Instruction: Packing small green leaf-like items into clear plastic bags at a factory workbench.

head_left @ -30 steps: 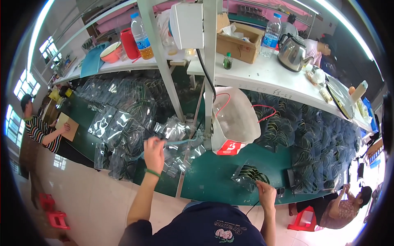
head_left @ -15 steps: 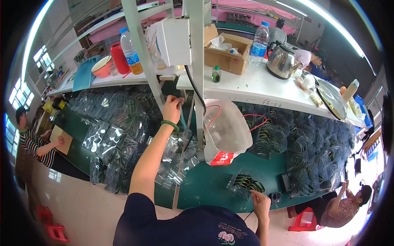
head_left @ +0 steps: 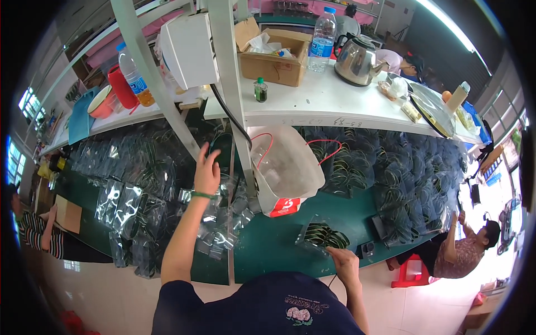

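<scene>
My left hand (head_left: 207, 174), a green bangle (head_left: 204, 195) at its wrist, is raised beside the white shelf post with its fingers spread, and nothing shows in it. Below it lie loose small clear plastic packets (head_left: 216, 234) on the green table. At the right, my right hand (head_left: 345, 263) pinches the near edge of a clear plastic packet (head_left: 322, 233) holding dark curved bands with pale edges. That packet lies on or just over the table. A whitish plastic bin (head_left: 293, 167) with red cord handles stands between my hands.
Rows of similar filled packets (head_left: 416, 184) cover the table's right side, and more packets (head_left: 125, 162) its left. Beside my right hand sits a small black device (head_left: 367, 249). The white shelf (head_left: 301, 103) above carries a kettle (head_left: 355, 61), a carton and bottles. Co-workers sit at both sides.
My left hand has let go of a bluish strap near the post, moved down a little, and spread its fingers. My right hand still grips the packet. The whole view has shifted.
</scene>
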Demonstrator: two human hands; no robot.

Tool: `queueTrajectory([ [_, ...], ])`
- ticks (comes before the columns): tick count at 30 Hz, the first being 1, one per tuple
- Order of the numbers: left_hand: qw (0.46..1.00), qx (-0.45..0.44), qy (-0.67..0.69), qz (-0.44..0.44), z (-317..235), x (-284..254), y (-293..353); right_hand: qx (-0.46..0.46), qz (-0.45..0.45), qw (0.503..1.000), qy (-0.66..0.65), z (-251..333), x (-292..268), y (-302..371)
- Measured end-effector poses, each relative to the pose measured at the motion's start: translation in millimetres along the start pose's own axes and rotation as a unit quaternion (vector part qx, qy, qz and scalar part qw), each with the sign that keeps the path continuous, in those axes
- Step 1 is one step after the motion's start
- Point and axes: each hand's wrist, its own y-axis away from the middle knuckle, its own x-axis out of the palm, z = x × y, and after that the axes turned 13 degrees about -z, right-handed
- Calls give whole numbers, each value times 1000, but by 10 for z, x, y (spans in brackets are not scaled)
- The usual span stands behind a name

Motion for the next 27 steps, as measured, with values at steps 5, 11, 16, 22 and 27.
queueTrajectory([
  [5, 973, -61, 151, 164, -1202, -136, 960, -150, 50, 986, -44, 53, 177, -56],
  [11, 905, -142, 239, 323, -1774, 121, 1644, -156, 289, 925, -189, 299, 198, -188],
  [16, 916, -114, 112, 368, -1627, 153, 1970, -132, 163, 943, -259, 479, 119, -1515],
  [22, 943, -207, 163, 205, -1876, 155, 2169, -149, 201, 968, -34, -54, 1999, -2683],
  [27, 952, -198, 134, 193, -1855, -93, 2143, -213, 343, 905, 131, -806, 3237, -2617],
])
